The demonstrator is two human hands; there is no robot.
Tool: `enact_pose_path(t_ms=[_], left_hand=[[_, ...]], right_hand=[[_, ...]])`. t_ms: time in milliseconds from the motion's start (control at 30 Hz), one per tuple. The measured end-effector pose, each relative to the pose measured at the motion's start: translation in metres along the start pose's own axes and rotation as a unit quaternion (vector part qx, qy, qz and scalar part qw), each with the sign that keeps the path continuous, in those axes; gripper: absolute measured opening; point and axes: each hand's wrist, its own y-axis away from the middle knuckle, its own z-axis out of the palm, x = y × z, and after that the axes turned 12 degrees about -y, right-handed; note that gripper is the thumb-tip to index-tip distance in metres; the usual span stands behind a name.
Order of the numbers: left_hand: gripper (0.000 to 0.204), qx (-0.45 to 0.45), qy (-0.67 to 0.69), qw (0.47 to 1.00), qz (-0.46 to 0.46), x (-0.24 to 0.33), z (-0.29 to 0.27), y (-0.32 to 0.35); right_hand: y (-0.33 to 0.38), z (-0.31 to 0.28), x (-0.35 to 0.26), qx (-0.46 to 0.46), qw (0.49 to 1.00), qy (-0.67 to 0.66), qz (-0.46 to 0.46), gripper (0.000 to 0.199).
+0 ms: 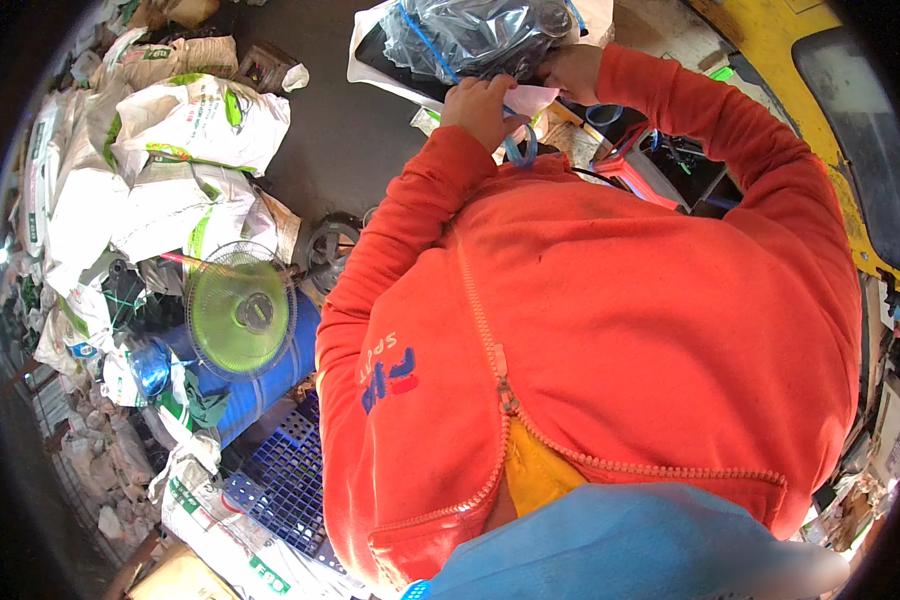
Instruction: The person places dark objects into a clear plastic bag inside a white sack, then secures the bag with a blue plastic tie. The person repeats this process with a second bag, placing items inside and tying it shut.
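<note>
A bundle wrapped in glossy dark plastic lies at the top, crossed by a blue strap. My left hand is at its near edge, fingers curled closed round the strap, with a looped end hanging below. Beside those fingers a pale pink piece shows; its kind is unclear. My right hand is bent in against the bundle's right side. Its fingers are curled and partly hidden, so what they hold cannot be made out. Another curl of blue strap shows beneath it.
White printed sacks are heaped at left. Nearer stand a green fan, a blue drum and a blue plastic crate. A red-edged box sits below my right forearm; a yellow frame rises at right.
</note>
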Motion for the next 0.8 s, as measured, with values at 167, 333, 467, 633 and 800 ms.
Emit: enact_pose_path(t_ms=[167,333,467,633,800], left_hand=[[0.032,-0.074,-0.005,0.997,-0.001,0.0,-0.007,-0.005],[0.021,-0.063,0.137,0.988,-0.017,-0.007,-0.006,-0.003],[0.024,-0.006,0.136,0.991,-0.006,-0.01,0.003,-0.001],[0.026,-0.078,0.23,0.968,-0.069,-0.011,0.008,-0.001],[0.023,-0.062,0.258,0.96,-0.093,-0.009,0.007,-0.002]], right_hand=[[0.009,-0.014,0.006,-0.034,0.998,-0.034,-0.038,0.022],[0.004,-0.024,-0.006,-0.026,0.999,0.009,0.016,0.024],[0.002,-0.026,-0.012,-0.066,0.996,0.03,0.052,0.024],[0.003,-0.014,-0.003,-0.064,0.997,-0.006,0.036,0.022],[-0.008,0.014,0.014,-0.028,0.999,0.002,-0.031,0.024]])
